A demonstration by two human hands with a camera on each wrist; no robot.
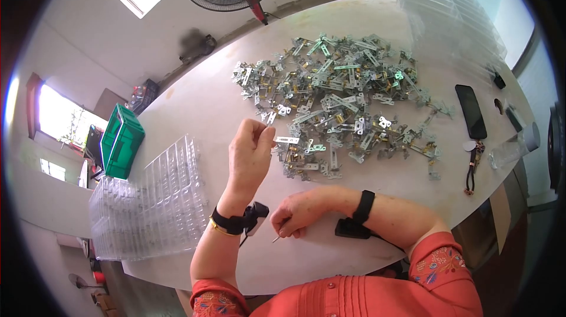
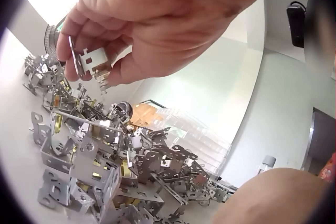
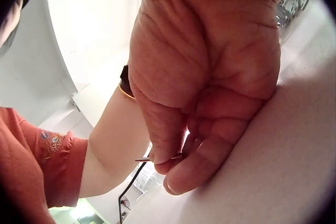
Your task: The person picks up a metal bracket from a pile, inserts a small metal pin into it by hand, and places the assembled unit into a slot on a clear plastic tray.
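My left hand [image 1: 250, 155] is raised at the left edge of a heap of metal brackets [image 1: 336, 93]. Thumb and fingers pinch a small silver bracket [image 2: 94, 60], seen in the left wrist view above the heap. My right hand [image 1: 300, 214] rests on the table in front of the heap, its fingers curled. Between its thumb and fingertips it pinches a thin metal rod [image 3: 143, 159]; most of the rod is hidden by the fingers.
Clear plastic trays [image 1: 150, 199] stand at the left, more clear trays [image 1: 451, 22] at the back right. A green crate [image 1: 122, 140] is beyond the left edge. At the right lie a phone [image 1: 470, 112], keys [image 1: 473, 161] and a clear bottle [image 1: 514, 147].
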